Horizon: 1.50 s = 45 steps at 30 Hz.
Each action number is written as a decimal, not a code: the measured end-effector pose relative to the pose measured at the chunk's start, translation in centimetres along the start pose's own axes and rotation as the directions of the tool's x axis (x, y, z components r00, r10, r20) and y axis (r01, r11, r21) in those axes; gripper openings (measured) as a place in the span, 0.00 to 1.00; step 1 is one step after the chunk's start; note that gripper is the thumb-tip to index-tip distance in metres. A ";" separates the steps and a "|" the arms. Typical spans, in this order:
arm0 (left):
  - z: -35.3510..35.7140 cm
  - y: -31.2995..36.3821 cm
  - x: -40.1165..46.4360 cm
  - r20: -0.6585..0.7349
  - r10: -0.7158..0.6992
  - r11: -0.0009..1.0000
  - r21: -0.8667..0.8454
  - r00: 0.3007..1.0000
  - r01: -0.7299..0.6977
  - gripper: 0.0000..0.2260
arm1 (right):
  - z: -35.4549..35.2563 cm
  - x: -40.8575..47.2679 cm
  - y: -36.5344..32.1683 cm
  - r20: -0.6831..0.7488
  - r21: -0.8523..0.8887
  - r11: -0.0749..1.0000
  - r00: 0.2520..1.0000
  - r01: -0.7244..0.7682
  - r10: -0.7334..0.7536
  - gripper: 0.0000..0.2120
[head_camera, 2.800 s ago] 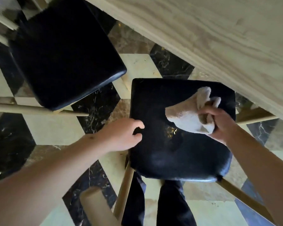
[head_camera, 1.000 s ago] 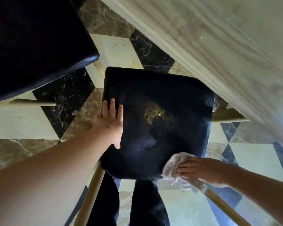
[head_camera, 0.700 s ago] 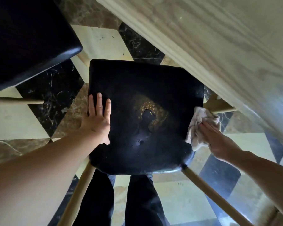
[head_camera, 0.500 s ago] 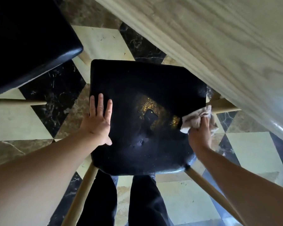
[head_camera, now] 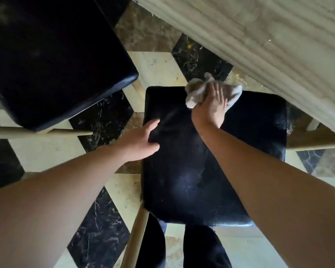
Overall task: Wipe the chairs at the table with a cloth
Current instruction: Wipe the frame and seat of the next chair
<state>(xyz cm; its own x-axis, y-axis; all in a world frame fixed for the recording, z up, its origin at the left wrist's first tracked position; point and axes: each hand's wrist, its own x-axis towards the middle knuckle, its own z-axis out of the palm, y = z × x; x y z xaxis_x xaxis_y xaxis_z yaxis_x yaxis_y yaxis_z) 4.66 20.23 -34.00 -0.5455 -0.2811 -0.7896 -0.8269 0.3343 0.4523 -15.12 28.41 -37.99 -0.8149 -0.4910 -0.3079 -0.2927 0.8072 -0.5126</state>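
Observation:
Below me is a black padded chair seat point(head_camera: 182, 180) on a pale wooden frame. My right hand point(head_camera: 211, 107) holds a bunched beige cloth point(head_camera: 195, 91) against the seat's far edge, just under the table side; cloth sticks out on both sides of the fingers. My left hand point(head_camera: 139, 140) rests on the seat's left edge with loosely bent fingers and holds nothing. A second black chair seat point(head_camera: 56, 60) stands at the upper left, apart from both hands.
The light wooden table point(head_camera: 278, 45) overhangs the upper right, close above the cloth. Pale chair rails point(head_camera: 135, 240) run along the seat's sides. The floor point(head_camera: 159, 68) is marble in cream, black and brown. My dark trouser legs point(head_camera: 201, 250) stand at the seat's near edge.
My right hand has swept the cloth from the seat's near right corner, up the right side, to the far edge. My left hand went from flat to loosely bent on the left edge.

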 end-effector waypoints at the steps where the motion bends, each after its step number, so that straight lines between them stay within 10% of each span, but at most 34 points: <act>1: -0.9 0.2 0.2 -0.052 -0.017 0.995 -0.101 0.998 0.012 0.33 | 0.7 -1.1 -0.3 0.029 -0.014 0.991 0.990 0.136 -0.135 0.32; 7: -2.6 0.8 1.1 -0.443 -0.048 0.982 -0.185 0.895 -0.039 0.24 | 2.2 -7.7 1.7 0.317 -0.071 0.824 0.796 0.563 -0.516 0.34; 14: 0.8 2.2 0.7 -0.323 0.063 0.997 0.068 0.944 -0.043 0.29 | 0.7 -18.5 8.4 0.769 -0.102 0.414 0.336 0.904 -0.544 0.43; 19: 3.1 3.0 0.1 -0.145 0.024 0.977 0.214 0.989 0.007 0.34 | -2.7 -20.9 15.1 0.847 0.061 -0.002 -0.053 0.998 -0.529 0.33; 22: 2.7 2.8 0.1 -0.131 0.056 0.927 0.374 0.990 -0.003 0.39 | -5.9 -18.2 18.4 0.861 0.096 -0.128 -0.147 0.987 -0.487 0.29; 25: 1.9 3.2 0.7 -0.122 0.037 0.892 0.451 0.992 0.022 0.46 | -10.5 -14.3 22.0 0.887 0.001 -0.158 -0.074 0.987 -0.455 0.32; 30: 3.7 3.7 0.8 -0.091 0.020 0.846 0.533 0.996 0.032 0.61 | -14.5 -6.0 23.7 0.875 -0.369 0.226 0.418 0.902 -0.243 0.35; 33: 4.0 3.6 0.9 -0.174 0.037 0.892 0.450 0.984 0.046 0.58 | -13.0 -2.5 21.0 0.598 -0.519 0.478 0.700 0.709 -0.390 0.31; 36: 3.8 4.3 1.0 -0.217 -0.073 0.964 0.237 0.973 0.125 0.40 | -8.4 -3.1 14.7 0.162 -0.346 0.909 0.969 0.232 -0.186 0.34; 40: 2.5 3.7 0.7 -0.254 -0.083 0.978 0.163 0.964 0.127 0.28 | -1.8 -5.4 6.2 -0.047 0.000 0.992 0.991 -0.125 0.125 0.41; 45: 3.6 2.3 0.6 -0.139 -0.088 0.977 0.182 0.986 0.113 0.35 | 1.9 -13.4 6.7 0.184 -0.084 0.947 0.939 0.311 -0.292 0.41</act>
<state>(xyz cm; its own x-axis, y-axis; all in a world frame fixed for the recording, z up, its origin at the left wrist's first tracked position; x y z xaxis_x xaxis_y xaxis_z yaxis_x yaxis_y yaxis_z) 2.87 24.06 -34.91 -0.4843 -0.4320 -0.7608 -0.8443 0.4586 0.2771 -5.20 39.79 -38.81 -0.5874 -0.7567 -0.2870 -0.5727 0.6392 -0.5133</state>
